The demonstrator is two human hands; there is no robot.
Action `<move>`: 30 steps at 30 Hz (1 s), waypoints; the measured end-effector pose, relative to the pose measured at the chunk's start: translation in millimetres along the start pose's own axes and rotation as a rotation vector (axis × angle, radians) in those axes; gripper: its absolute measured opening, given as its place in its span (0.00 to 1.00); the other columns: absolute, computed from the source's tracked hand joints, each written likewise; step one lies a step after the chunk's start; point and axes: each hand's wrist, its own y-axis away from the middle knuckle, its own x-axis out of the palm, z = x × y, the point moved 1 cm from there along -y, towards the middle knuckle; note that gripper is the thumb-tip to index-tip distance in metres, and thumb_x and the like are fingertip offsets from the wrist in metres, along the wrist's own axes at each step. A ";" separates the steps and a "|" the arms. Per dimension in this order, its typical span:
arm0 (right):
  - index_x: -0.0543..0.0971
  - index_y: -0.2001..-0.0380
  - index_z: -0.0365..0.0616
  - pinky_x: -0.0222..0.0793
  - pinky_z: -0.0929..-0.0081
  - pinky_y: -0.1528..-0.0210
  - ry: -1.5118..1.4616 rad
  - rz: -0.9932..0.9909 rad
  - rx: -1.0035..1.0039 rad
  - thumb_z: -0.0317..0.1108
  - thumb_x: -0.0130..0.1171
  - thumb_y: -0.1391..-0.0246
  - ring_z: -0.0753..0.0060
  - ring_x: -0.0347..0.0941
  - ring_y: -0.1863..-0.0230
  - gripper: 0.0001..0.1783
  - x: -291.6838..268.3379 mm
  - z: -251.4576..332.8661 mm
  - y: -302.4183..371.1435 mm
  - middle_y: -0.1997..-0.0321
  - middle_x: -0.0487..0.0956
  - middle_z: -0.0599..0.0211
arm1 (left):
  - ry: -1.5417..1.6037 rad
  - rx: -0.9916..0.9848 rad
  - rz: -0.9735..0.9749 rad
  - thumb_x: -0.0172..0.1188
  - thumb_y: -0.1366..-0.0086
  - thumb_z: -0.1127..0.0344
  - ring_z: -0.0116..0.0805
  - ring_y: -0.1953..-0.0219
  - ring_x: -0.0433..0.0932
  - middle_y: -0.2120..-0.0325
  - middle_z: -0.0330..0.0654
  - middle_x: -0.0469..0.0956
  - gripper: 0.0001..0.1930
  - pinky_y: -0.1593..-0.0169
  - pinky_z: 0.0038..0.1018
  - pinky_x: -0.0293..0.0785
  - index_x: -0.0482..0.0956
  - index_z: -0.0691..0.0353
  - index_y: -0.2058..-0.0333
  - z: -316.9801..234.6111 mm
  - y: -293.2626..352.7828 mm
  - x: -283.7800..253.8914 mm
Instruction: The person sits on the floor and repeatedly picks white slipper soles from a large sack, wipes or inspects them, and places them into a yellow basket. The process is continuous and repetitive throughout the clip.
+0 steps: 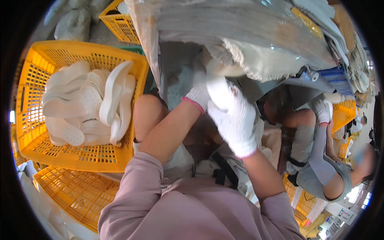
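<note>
In front of me, a white shoe sole (218, 93) is held between my two gloved hands. My right hand (237, 122) is closed round its near right side. My left hand (199, 91) grips it from the left; its fingers are partly hidden and blurred. Both gloves are white knit with pink cuffs. Just beyond the sole is a pale rounded part (227, 69), under a frayed cream cloth (260, 60). What that part is, I cannot tell. At my left, a yellow plastic crate (76, 162) holds a heap of similar white soles (90, 98), some dotted with small holes.
Clear plastic sheeting (192, 20) drapes over the work space ahead. Another yellow crate (80, 196) lies below the full one, and one more (120, 24) stands at the far left. At right, a co-worker (326, 176) in a grey top sits close by, wearing gloves.
</note>
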 end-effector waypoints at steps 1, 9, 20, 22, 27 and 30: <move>0.84 0.53 0.46 0.82 0.56 0.63 -0.164 -0.008 -0.073 0.44 0.75 0.48 0.45 0.85 0.66 0.22 5.4 -3.3 -11.3 0.65 0.87 0.54 | -0.009 0.008 0.006 0.34 0.25 0.27 0.66 0.55 0.82 0.49 0.60 0.80 0.44 0.46 0.58 0.82 0.72 0.65 0.37 -3.2 3.4 1.2; 0.83 0.58 0.43 0.81 0.53 0.61 -0.098 -0.129 -0.060 0.51 0.75 0.49 0.44 0.85 0.65 0.24 18.5 -21.9 4.0 0.67 0.86 0.51 | -0.170 -0.007 -0.122 0.38 0.24 0.40 0.63 0.55 0.84 0.54 0.62 0.82 0.35 0.47 0.55 0.84 0.74 0.71 0.44 -15.0 20.3 13.7; 0.88 0.62 0.42 0.81 0.59 0.55 -0.307 -0.129 0.057 0.48 0.77 0.48 0.51 0.87 0.60 0.21 44.5 -31.3 -10.2 0.63 0.89 0.53 | -0.290 0.445 -0.117 0.42 0.20 0.58 0.47 0.54 0.86 0.55 0.52 0.86 0.20 0.48 0.40 0.84 0.79 0.68 0.51 18.5 18.9 -27.4; 0.86 0.54 0.39 0.82 0.63 0.55 -0.106 -0.014 0.090 0.43 0.79 0.46 0.53 0.87 0.62 0.23 40.7 -37.1 -7.5 0.63 0.89 0.50 | -0.105 0.340 -0.015 0.43 0.21 0.52 0.50 0.53 0.86 0.55 0.52 0.86 0.24 0.45 0.43 0.83 0.80 0.67 0.48 21.5 19.2 -27.6; 0.85 0.51 0.37 0.81 0.63 0.57 -0.181 0.027 -0.032 0.48 0.80 0.50 0.49 0.86 0.62 0.29 11.9 -35.7 9.6 0.61 0.87 0.49 | -0.428 0.318 0.177 0.43 0.19 0.52 0.45 0.50 0.85 0.52 0.50 0.84 0.24 0.43 0.41 0.82 0.77 0.66 0.43 21.1 18.0 -25.0; 0.80 0.42 0.33 0.80 0.75 0.54 -1.147 0.469 0.389 0.30 0.73 0.45 0.73 0.83 0.58 0.28 3.3 -35.2 -12.2 0.54 0.85 0.67 | -0.477 0.474 0.149 0.44 0.20 0.48 0.43 0.53 0.84 0.54 0.46 0.84 0.23 0.47 0.39 0.82 0.78 0.61 0.45 21.0 18.9 -28.5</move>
